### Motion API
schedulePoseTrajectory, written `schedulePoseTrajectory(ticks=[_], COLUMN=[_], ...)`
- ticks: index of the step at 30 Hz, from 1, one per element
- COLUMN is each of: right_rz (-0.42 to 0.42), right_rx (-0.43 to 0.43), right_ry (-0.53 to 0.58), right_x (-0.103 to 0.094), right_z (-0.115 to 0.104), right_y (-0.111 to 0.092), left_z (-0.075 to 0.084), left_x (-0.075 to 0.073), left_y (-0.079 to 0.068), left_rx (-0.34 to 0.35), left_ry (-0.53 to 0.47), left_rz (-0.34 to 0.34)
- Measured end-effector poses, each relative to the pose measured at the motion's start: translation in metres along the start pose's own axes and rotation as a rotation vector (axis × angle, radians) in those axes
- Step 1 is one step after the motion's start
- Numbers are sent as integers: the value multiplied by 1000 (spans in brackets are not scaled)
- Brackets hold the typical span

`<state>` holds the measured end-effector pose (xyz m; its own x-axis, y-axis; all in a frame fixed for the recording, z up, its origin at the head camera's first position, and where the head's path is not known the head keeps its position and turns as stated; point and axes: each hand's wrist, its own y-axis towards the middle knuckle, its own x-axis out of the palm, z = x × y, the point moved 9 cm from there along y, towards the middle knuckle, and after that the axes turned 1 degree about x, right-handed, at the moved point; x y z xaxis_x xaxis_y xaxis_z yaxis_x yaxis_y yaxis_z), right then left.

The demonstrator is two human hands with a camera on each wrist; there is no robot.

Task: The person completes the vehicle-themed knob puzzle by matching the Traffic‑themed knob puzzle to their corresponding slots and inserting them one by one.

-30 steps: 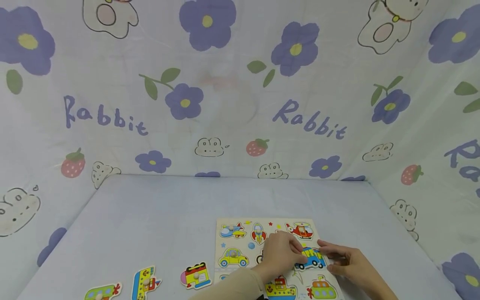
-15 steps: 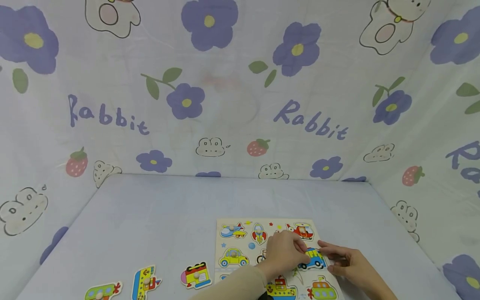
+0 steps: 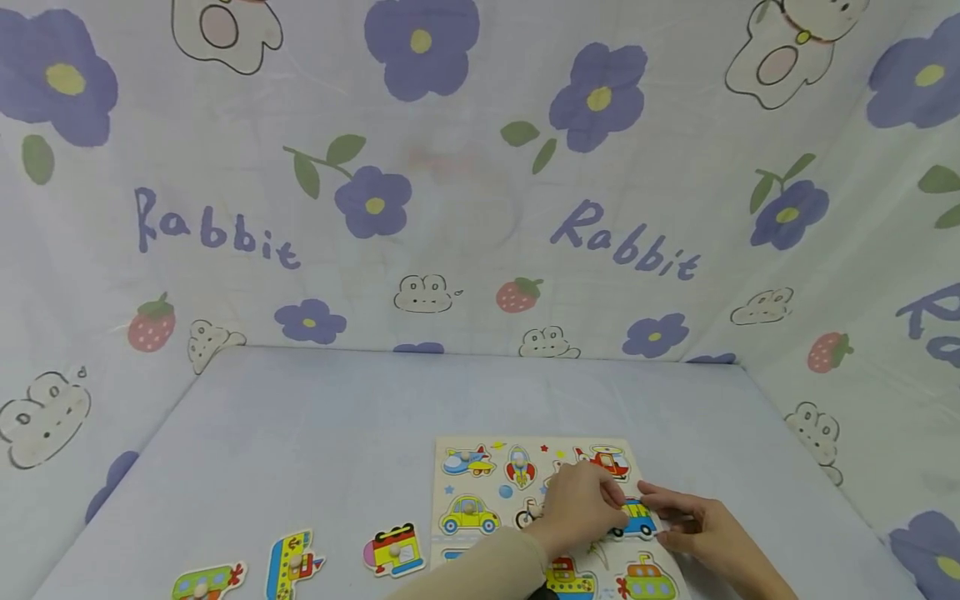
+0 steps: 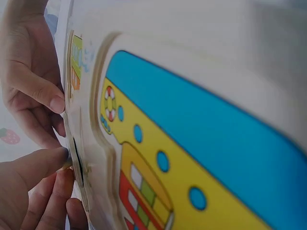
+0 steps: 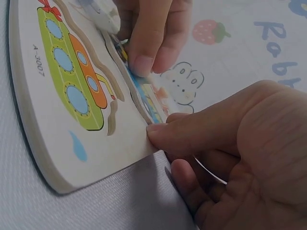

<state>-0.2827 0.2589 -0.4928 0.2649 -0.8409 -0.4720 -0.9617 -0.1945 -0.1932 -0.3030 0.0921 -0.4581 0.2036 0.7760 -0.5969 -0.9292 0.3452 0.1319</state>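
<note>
A wooden peg puzzle board (image 3: pixel 498 450) with vehicle pictures lies at the front right in the head view. My left hand (image 3: pixel 577 510) reaches across it and pinches the blue bus puzzle piece (image 3: pixel 639 521) in the right column; the fingers hide part of the bus. In the left wrist view, thumb and fingers of the left hand (image 4: pixel 33 175) meet at the piece's edge. My right hand (image 3: pixel 697 527) grips the board's right edge, its thumb (image 5: pixel 165 136) at the rim beside the bus in the right wrist view.
Left of the board lie three loose knobbed pieces: a train (image 3: pixel 394 550), a ship (image 3: pixel 291 565) and a green submarine (image 3: pixel 206 582). Plane (image 3: pixel 468 460), rocket (image 3: pixel 520 467), helicopter (image 3: pixel 609 462) and car (image 3: pixel 469 514) pieces sit in the board. A patterned cloth wall (image 3: pixel 465 208) stands behind.
My left hand has slid slightly right over the bus piece, covering more of it. The right hand stays at the board's edge.
</note>
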Motion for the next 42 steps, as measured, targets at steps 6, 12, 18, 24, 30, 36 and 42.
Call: schedulePoseTrajectory(ticks=[6, 12, 18, 24, 30, 36, 42], right_rz=[6, 19, -7, -16, -20, -14, -13], right_rx=[7, 18, -4, -20, -26, -18, -16], right_ry=[-8, -5, 2, -1, -9, -12, -3], right_x=[-1, -1, 1, 1, 1, 1, 1], right_z=[0, 1, 0, 1, 1, 3, 2], right_y=[2, 2, 1, 2, 3, 3, 2], left_z=[1, 2, 3, 2, -3, -4, 1], left_x=[0, -2, -4, -3, 0, 0, -3], left_y=[1, -1, -3, -4, -2, -1, -3], left_rx=[-5, -10, -37, -17, -16, -14, 9], left_ry=[3, -18, -45, -55, -96, -99, -89], left_rz=[13, 10, 2, 7, 9, -2, 3])
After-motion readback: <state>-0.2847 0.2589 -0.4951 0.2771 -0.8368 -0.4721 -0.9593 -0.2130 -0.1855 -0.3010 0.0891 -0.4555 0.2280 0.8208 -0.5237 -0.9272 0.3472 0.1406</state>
